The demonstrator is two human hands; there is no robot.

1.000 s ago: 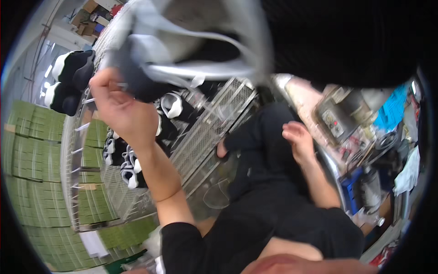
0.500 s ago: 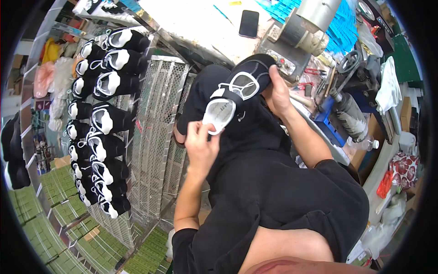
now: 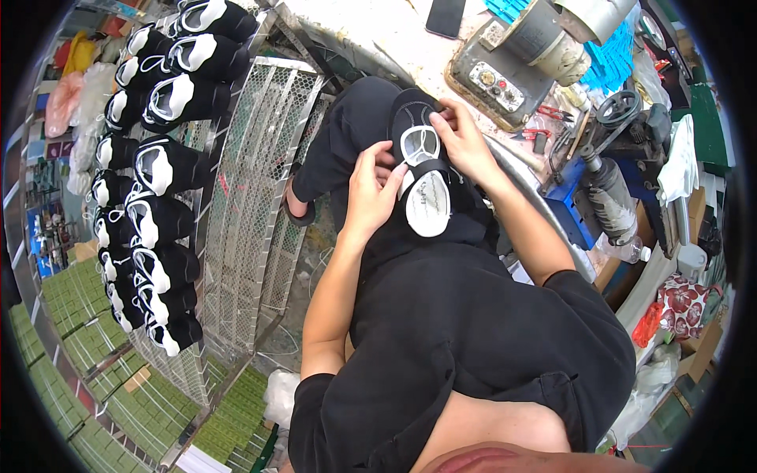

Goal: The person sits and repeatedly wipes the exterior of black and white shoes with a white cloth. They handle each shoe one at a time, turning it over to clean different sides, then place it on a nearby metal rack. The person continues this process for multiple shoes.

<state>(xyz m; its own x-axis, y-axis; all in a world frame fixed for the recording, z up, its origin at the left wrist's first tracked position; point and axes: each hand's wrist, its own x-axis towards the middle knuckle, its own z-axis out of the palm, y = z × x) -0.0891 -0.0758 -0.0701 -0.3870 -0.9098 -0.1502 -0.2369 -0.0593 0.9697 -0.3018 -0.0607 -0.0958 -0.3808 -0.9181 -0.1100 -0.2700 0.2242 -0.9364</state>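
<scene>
A black shoe (image 3: 412, 110) with white lacing across its opening rests on my lap, toe pointing away from me. Over its near end lies a white oval flap (image 3: 428, 211) with faint dark markings, beyond a black strap (image 3: 430, 166). My right hand (image 3: 465, 146) grips the shoe's right side near the toe, thumb on top. At the left side, my left hand (image 3: 374, 185) has its fingers curled and its thumb against the shoe by the lacing. Part of those fingers is hidden behind the shoe's edge.
At left, a rack carries rows of black shoes with white laces (image 3: 154, 169), beside a mesh metal panel (image 3: 260, 181). Ahead are a worktable (image 3: 347, 35), a dark phone (image 3: 445, 17) and a grey machine (image 3: 501, 75). Red-handled cutters (image 3: 555, 113) lie right.
My left hand has let go of the white flap and moved up to the shoe's side. The shoe has turned more upright in view, and my right hand has shifted left with it.
</scene>
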